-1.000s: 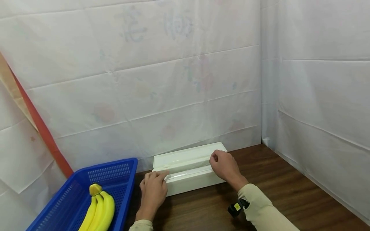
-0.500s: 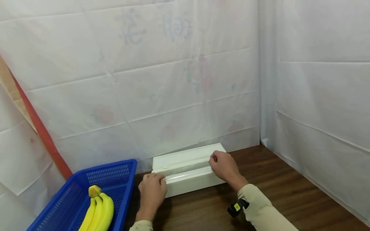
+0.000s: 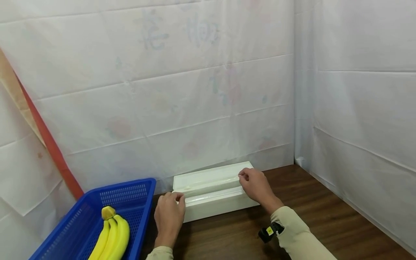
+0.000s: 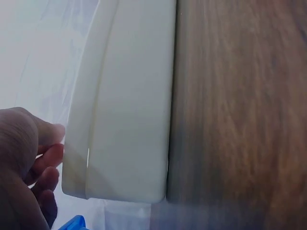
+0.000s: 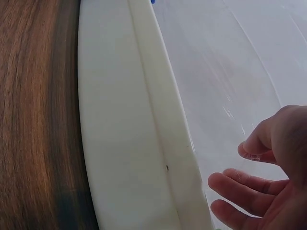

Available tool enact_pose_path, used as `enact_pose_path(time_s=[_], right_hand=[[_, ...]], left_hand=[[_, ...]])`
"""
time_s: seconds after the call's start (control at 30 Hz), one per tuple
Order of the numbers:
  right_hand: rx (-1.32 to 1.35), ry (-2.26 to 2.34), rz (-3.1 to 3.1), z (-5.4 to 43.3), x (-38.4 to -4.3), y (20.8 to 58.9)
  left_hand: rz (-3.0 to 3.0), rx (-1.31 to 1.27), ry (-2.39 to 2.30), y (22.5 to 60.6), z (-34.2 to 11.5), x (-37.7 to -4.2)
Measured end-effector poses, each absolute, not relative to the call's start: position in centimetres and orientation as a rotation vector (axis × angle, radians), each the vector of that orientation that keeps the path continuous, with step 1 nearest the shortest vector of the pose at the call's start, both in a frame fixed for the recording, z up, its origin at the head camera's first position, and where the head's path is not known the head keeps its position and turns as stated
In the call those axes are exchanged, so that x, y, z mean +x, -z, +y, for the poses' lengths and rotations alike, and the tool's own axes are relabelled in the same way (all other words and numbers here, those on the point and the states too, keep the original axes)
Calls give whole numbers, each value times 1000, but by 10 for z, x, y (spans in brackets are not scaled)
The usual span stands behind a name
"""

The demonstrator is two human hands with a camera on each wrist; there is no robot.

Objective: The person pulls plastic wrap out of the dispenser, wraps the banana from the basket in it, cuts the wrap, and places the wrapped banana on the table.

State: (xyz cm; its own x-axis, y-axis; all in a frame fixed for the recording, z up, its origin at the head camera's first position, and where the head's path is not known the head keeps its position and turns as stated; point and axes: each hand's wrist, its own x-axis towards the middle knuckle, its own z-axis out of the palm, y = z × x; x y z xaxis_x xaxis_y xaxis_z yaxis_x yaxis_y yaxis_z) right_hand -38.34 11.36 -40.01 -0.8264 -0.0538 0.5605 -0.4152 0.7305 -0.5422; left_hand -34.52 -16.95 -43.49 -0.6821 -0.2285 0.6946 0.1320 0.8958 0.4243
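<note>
Both ends of the white box [image 3: 221, 207] lay within reach, apparently why it sat lengthwise on the surface [image 3: 325, 216], its lid [image 3: 212, 176] open on the far side to bare clear film [image 3: 231, 178]. The right hand [image 3: 258, 186] pinched that film; whether the left hand [image 3: 169, 213], fingers bent, did so I couldn't tell. A second earlier, its index finger had pointed straighter, rightward.

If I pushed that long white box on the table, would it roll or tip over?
The white box probably won't roll, because its front looks flat. It likely won't tip easily, since it lies long and low on the table. Its raised lid might wobble, as it stands open at the back.
</note>
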Motion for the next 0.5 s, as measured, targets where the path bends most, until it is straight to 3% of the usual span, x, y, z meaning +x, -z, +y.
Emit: enact_pose_path(time_s=[0.3,0.5], right_hand=[[351,-931,-2453,113,-388,401],[362,-829,-2433,117,-391,408]], left_hand=[[-2209,266,1374,423,-171,-341],[-2170,287,1503,421,-171,-341]])
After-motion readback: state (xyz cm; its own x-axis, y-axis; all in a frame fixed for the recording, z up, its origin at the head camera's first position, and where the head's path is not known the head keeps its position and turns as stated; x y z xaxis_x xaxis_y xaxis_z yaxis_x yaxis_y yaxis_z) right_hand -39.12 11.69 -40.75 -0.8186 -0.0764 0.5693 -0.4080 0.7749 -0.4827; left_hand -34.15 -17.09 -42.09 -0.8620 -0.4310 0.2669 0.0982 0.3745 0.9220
